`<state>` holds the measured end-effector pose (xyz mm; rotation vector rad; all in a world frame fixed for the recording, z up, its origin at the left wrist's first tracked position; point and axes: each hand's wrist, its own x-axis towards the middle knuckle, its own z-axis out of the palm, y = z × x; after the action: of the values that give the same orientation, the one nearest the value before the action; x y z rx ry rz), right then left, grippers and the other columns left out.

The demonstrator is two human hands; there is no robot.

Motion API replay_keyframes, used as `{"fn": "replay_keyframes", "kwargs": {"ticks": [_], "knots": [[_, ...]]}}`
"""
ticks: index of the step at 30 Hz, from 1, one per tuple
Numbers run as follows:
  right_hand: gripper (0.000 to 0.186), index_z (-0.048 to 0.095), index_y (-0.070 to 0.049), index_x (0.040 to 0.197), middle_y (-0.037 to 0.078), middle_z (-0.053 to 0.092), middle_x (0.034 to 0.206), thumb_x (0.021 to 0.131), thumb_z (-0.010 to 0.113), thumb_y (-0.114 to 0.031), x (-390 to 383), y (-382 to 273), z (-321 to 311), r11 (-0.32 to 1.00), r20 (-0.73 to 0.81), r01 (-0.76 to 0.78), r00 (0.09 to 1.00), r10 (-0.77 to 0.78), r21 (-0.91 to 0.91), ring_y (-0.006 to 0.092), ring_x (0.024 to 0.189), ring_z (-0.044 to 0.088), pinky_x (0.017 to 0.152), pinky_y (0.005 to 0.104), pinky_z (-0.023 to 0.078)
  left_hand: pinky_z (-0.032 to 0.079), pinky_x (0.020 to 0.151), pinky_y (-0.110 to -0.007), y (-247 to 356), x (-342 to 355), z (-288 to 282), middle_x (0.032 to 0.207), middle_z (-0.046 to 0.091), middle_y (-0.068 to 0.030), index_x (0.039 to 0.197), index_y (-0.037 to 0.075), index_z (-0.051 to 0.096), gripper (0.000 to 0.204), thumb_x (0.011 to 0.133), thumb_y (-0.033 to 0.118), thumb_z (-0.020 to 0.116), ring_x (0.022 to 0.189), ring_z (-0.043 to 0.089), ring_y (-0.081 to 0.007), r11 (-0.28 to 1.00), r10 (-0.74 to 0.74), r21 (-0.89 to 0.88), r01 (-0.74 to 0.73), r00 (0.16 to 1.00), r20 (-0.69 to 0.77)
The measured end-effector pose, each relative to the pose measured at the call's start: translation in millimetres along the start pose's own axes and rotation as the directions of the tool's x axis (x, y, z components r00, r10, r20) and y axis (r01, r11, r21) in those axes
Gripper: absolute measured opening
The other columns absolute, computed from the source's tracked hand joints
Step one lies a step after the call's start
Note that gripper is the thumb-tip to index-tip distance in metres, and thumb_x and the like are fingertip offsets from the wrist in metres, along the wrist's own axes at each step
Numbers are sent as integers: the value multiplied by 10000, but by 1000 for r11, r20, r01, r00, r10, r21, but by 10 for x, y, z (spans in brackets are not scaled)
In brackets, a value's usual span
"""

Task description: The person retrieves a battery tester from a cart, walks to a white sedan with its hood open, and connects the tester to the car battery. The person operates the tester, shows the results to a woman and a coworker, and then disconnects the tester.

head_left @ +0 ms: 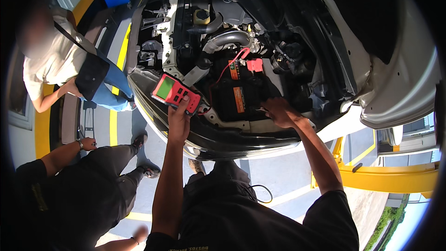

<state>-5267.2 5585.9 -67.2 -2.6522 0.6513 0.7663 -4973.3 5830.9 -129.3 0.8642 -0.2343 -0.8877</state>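
My black shirt (232, 218) nearest. Car (241, 135), engine bay (230, 11) exposed. Person in black (74, 200), person in pale top (58, 58), left; yellow lift arm (390, 180), right. Black battery (224, 100) in bay; my right hand (281, 113) curled at its near corner, pinch hidden, cannot tell. My left hand (180, 116) grips red tester (169, 88), masking part of car's front; red cable (224, 72) over battery.
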Motion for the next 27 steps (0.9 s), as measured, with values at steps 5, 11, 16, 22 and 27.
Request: {"fn": "replay_keyframes", "kwargs": {"ticks": [5,11,16,22,27], "knots": [[467,643,-56,1358,158,606,1363,896,711,-64,55,-28,388,990,-257,-41,966,6,-133,365,1390,526,1211,569,400,666,771,-370,-8,-10,11,1296,714,-144,1389,50,590,381,1070,212,719,1075,749,-205,999,-32,27,31,998,57],[348,693,-38,1261,163,671,1335,1005,532,-211,273,3,278,987,-285,-94,957,55,-127,338,1437,538,1306,497,323,664,779,-375,-23,-60,12,1293,725,-142,1390,41,600,383,1075,223,718,1068,749,-199,994,-77,86,67,990,118],[442,707,-67,1223,172,672,1400,1024,438,-356,399,307,660,987,-310,-138,938,157,84,336,1438,539,1292,449,345,659,772,-388,-111,-19,-43,1303,722,-155,1385,37,589,347,1096,210,678,1081,748,-221,989,-87,131,65,983,163],[427,751,-116,1196,101,684,1254,813,676,56,374,145,562,991,-330,-54,944,9,-126,311,1330,597,1083,451,552,676,814,-394,-79,-40,-45,1306,722,-165,1383,33,591,352,1085,192,692,1137,751,-246,993,-80,99,63,981,175],[347,752,-132,1147,81,679,1185,843,686,22,385,128,791,993,-384,-64,923,23,-95,283,1277,620,1044,419,579,671,818,-389,-89,-29,-7,1300,724,-163,1378,25,595,354,1083,195,693,1126,749,-239,988,-92,140,69,982,165]]}}
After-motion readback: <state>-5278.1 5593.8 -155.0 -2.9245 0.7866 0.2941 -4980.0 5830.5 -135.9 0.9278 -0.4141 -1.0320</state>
